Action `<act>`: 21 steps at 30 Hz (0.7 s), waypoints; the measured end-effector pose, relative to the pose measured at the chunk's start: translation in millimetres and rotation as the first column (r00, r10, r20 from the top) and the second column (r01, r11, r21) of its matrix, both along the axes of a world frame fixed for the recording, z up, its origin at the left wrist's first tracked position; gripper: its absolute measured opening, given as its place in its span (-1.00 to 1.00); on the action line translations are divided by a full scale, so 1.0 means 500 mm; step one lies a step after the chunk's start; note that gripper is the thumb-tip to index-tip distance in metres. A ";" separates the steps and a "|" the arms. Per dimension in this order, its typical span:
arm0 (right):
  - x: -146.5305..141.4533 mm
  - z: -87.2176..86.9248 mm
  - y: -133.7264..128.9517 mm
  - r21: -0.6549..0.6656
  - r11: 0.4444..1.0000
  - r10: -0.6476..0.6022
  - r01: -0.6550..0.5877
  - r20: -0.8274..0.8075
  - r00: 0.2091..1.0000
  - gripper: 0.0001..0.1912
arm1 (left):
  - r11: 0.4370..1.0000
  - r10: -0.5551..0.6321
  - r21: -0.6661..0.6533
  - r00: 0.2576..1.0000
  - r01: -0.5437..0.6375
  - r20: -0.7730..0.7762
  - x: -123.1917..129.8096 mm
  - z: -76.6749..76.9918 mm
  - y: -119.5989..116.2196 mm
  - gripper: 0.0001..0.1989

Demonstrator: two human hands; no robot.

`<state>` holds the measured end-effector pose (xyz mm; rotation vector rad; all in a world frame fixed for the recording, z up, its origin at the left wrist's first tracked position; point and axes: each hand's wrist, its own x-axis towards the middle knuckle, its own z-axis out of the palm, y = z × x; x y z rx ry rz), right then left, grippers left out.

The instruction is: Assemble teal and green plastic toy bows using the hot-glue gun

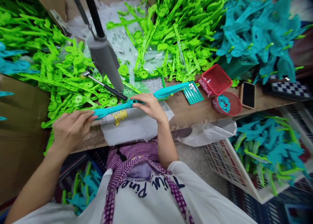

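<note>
A long blue plastic part [112,110] spans both hands, held low over the bench. My left hand [72,127] pinches its left end between thumb and fingers. Near a round hole in the part, my right hand [151,108] closes on it. Another blue length [172,89] runs out to the right past that hand; the hand hides whether it is the same piece. Beneath lies a white sheet [132,127] with a yellow cartoon figure. A grey powered driver [105,60] hangs just beyond the hands, beside a hammer [106,86] with a black handle.
Bright green plastic parts [70,64] heap across the bench. A green tray [153,84] holds small metal pieces. Rightward are a teal perforated tray [193,95], red baskets [226,104], a phone [248,95] and piled blue parts [256,31]. A white crate [230,171] stands below.
</note>
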<state>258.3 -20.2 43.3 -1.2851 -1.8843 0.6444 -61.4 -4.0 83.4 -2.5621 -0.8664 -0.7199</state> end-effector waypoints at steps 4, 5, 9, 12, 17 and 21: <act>-0.005 -0.002 0.007 -0.005 1.000 -0.012 0.012 -0.048 0.999 -0.72 | 0.972 0.191 -0.161 0.973 -0.169 0.131 -0.033 -0.001 -0.014 -0.63; -0.004 -0.004 0.006 0.001 1.000 -0.007 0.007 -0.056 0.998 -0.72 | 0.950 0.267 -0.215 0.945 -0.226 0.188 -0.046 -0.004 -0.023 -0.55; 0.006 -0.015 -0.004 0.045 0.999 0.001 0.003 -0.085 0.996 -0.72 | 0.816 0.539 -0.486 0.718 -0.313 0.441 -0.093 -0.028 -0.064 -0.53; 0.002 -0.021 -0.011 0.074 0.997 -0.005 0.012 -0.096 0.995 -0.72 | 0.761 0.587 -0.629 0.583 -0.160 0.562 -0.105 -0.057 -0.079 -0.58; 0.008 -0.013 -0.048 0.234 0.968 -0.089 0.087 -0.004 0.996 -0.72 | 0.798 0.511 -0.602 0.517 0.012 0.687 -0.108 -0.094 -0.065 -0.70; 0.122 -0.018 -0.082 0.467 0.495 -0.702 0.732 -0.282 0.654 -0.70 | 0.810 0.506 -0.586 0.533 -0.023 0.678 -0.104 -0.092 -0.065 -0.73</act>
